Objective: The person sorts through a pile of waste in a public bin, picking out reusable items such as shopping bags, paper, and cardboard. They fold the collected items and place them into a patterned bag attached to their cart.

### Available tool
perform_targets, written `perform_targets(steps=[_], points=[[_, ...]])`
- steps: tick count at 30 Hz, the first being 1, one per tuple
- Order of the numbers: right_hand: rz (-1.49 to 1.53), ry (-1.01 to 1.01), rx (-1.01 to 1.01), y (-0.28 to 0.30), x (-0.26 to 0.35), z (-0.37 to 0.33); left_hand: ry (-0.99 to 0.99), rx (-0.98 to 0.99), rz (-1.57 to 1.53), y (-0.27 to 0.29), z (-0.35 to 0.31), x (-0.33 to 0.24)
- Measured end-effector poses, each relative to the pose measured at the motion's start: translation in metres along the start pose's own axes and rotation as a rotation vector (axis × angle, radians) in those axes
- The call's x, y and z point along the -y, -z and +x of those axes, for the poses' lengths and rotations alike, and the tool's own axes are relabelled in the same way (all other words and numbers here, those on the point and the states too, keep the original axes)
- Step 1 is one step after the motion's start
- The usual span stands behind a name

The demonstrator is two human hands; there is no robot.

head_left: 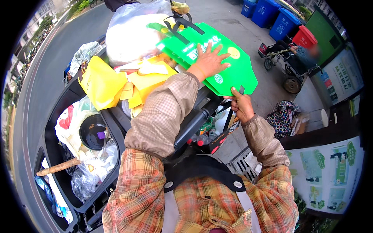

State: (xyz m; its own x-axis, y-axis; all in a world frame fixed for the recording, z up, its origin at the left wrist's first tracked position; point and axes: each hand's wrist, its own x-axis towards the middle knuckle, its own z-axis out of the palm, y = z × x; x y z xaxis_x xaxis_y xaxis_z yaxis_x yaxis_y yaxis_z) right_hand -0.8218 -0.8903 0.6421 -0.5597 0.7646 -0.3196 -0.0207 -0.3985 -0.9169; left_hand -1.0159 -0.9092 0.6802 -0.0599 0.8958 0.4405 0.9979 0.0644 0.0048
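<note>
A bright green tote bag [243, 72] with dark handles lies flattened in front of me, over the bins and the stuff piled on them. My left hand [210, 64] rests on its upper face, fingers spread and palm down. At the bag's near right corner, my right hand [241, 105] pinches the edge by a dark strap, thumb on top. Left of the bag are yellow bags [103, 83], with a large clear plastic sack [134, 35] of white material behind them. Below my right hand, another bag holds plastic bottles [202, 139].
At left, an open black bin [81, 207] contains plastic bags, a black bowl [93, 132] and a wooden stick [58, 167]. Blue bins [266, 13] and a red bin [304, 37] stand far right, near a person in a wheelchair [291, 83]. A patterned bag [285, 118] sits at right.
</note>
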Motion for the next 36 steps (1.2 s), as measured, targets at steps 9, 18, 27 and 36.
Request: perform_targets(steps=[9, 18, 27, 36], points=[[-0.527, 0.394, 0.606, -0.036, 0.142, 0.043, 0.200, 0.413, -0.347, -0.069, -0.012, 0.006], [-0.655, 0.796, 0.563, -0.099, -0.001, 0.230, 0.244, -0.245, -0.226, 0.084, -0.098, -0.017], [-0.656, 0.768, 0.570, -0.101, -0.008, 0.239, 1.036, -0.132, 0.391, 0.145, -0.222, 0.185], [-0.649, 0.790, 0.570, -0.098, -0.004, 0.237, 1.300, 0.504, -0.309, 0.192, -0.214, 0.200]])
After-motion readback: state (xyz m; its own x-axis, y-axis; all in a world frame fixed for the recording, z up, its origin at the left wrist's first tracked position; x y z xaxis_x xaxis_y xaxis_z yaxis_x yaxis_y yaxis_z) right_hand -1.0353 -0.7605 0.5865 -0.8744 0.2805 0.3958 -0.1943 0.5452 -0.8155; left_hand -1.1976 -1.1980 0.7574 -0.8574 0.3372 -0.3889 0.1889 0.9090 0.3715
